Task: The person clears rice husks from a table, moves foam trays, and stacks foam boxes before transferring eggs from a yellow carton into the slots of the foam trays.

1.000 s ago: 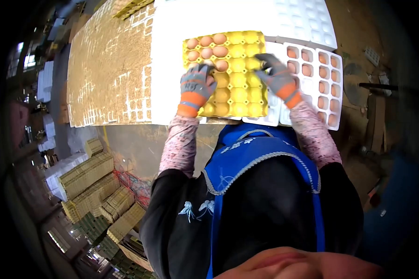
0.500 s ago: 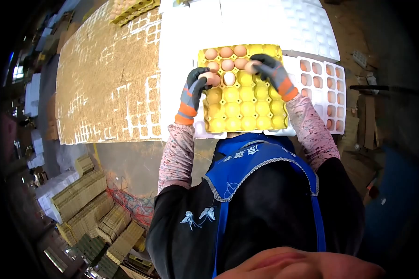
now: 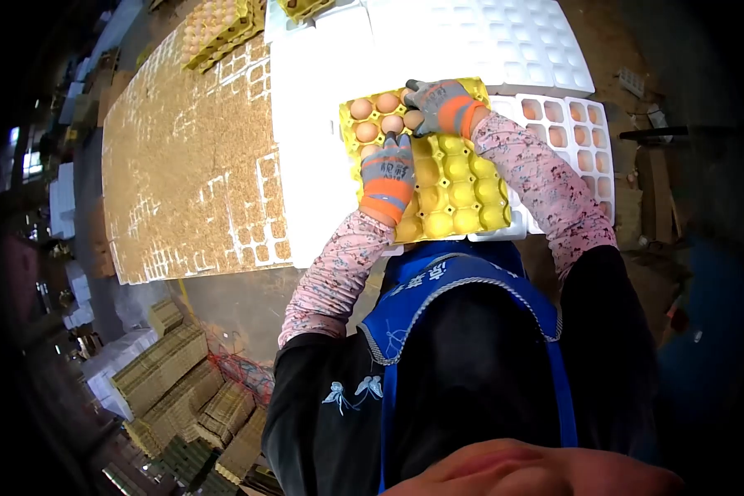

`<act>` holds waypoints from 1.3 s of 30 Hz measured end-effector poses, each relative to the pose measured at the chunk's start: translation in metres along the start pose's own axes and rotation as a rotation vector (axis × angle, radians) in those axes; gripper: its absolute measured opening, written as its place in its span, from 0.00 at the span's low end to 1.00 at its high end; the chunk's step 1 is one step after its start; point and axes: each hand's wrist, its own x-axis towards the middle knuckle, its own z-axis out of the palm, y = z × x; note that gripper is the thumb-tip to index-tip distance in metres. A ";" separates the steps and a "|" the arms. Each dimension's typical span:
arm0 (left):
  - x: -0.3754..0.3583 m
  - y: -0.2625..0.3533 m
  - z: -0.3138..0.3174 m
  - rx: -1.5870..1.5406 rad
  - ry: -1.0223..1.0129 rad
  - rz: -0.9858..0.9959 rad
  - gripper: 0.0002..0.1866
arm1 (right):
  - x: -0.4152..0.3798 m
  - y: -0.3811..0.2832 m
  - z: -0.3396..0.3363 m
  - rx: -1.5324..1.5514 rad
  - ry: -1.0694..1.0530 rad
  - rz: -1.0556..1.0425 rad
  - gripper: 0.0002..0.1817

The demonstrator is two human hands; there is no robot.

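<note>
A yellow egg tray [image 3: 459, 194] lies at the table's near edge, brown eggs [image 3: 361, 108] filling part of its far left side. My left hand [image 3: 387, 174], in a grey and orange glove, reaches over the tray with fingers together and bent down below an egg [image 3: 393, 124]. Whatever is beneath those fingers is hidden. From the right, my right hand [image 3: 445, 107] curls its gloved thumb and fingers around an egg [image 3: 413, 120] in the second row. The cups nearest me hold no eggs.
White moulded trays [image 3: 537, 50] cover the table's far side. Eggs sit in a white tray [image 3: 587, 136] at the right. Stacked yellow trays of eggs [image 3: 219, 29] stand far left, beyond the brown, grainy table surface [image 3: 190, 157]. Bundled trays [image 3: 169, 364] are on the floor.
Both hands have moved inward over the tray; my right hand went left and my left hand went right. The eggs they held at the tray's sides no longer show there. The view has shifted slightly.
</note>
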 end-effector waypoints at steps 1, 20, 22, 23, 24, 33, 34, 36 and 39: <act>0.002 -0.001 0.003 -0.033 0.008 -0.028 0.11 | 0.001 0.005 -0.006 0.043 -0.074 0.001 0.29; 0.047 0.006 -0.055 0.031 -0.264 0.093 0.30 | -0.257 0.172 0.066 1.942 0.599 0.426 0.20; 0.054 0.003 -0.055 0.040 -0.406 0.018 0.38 | -0.292 0.192 0.068 2.057 0.559 0.434 0.21; 0.055 0.000 -0.049 0.025 -0.381 0.025 0.36 | -0.302 0.189 0.065 1.870 0.626 0.382 0.21; 0.056 0.002 -0.049 0.009 -0.355 0.031 0.34 | -0.312 0.186 0.062 1.670 0.696 0.350 0.21; 0.055 0.021 -0.048 0.068 -0.412 -0.061 0.36 | -0.318 0.183 0.043 1.193 0.360 0.338 0.25; 0.061 0.023 -0.051 0.066 -0.483 -0.081 0.36 | -0.313 0.183 0.054 0.838 0.459 0.171 0.25; 0.067 0.027 -0.061 0.064 -0.505 -0.063 0.35 | -0.315 0.159 0.030 0.731 0.334 0.263 0.24; 0.070 0.029 -0.067 0.051 -0.424 -0.002 0.35 | -0.311 0.128 0.034 0.811 0.406 0.287 0.18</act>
